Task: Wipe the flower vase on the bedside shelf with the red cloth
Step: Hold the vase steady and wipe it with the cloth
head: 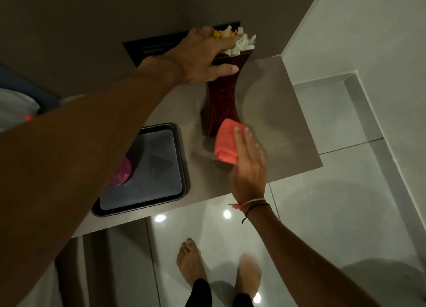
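Observation:
A tall dark red speckled vase (222,97) with white and yellow flowers (241,41) stands upright on the grey bedside shelf (276,113). My left hand (202,57) grips the vase's top, fingers over the rim and among the flowers, thumb across its neck. My right hand (247,166) presses the folded red cloth (227,140) against the vase's lower front near its base. The vase's base is partly hidden by the cloth.
A dark tray (161,205) with a grey board and a pink round object (121,173) lies on the shelf's left part. A dark wall panel (156,48) sits behind the vase. Glossy floor tiles and my bare feet (191,260) are below the shelf edge.

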`<state>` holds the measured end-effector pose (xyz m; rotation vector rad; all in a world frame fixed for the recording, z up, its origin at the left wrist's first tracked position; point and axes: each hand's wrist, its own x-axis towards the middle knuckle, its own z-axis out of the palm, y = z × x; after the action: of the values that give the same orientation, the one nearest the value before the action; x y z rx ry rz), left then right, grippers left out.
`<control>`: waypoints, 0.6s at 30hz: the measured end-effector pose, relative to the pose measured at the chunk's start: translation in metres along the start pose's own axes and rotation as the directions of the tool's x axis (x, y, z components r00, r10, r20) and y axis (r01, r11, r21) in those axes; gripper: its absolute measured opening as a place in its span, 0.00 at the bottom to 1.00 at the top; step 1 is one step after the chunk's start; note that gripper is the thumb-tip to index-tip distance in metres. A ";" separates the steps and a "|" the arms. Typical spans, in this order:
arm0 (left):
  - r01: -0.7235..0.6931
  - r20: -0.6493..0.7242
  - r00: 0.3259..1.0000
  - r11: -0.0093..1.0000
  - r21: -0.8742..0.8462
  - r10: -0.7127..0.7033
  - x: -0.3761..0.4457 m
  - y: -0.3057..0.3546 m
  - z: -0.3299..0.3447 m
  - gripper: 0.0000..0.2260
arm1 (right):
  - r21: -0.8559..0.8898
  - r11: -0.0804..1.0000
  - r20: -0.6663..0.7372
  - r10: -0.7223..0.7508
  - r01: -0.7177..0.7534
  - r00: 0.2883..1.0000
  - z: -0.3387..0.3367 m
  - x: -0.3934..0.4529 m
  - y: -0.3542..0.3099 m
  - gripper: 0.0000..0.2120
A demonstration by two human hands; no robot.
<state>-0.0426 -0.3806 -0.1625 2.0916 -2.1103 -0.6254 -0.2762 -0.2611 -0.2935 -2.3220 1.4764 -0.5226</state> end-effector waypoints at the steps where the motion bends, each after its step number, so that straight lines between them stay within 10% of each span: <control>1: -0.002 0.002 1.000 1.000 0.002 0.002 0.000 0.000 0.000 0.32 | 0.096 0.992 -0.083 0.093 -0.085 0.992 -0.005 0.006 -0.006 0.29; 6: -0.002 -0.004 1.000 1.000 -0.009 0.002 -0.001 0.001 0.001 0.32 | 0.107 0.986 -0.204 0.150 -0.130 0.967 -0.008 0.058 -0.036 0.35; 13: -0.044 -0.028 0.999 0.999 -0.004 0.043 -0.005 0.003 0.003 0.32 | -0.356 0.925 0.097 -0.101 0.129 0.990 0.039 0.011 -0.025 0.27; 18: -0.070 -0.019 0.997 0.997 0.042 0.071 -0.011 0.008 0.006 0.32 | -0.233 0.960 0.478 -0.026 0.156 0.878 0.038 -0.022 -0.014 0.32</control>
<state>-0.0515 -0.3684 -0.1632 2.0248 -2.1937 -0.5541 -0.2563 -0.2322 -0.3227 -2.4876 1.2592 0.2357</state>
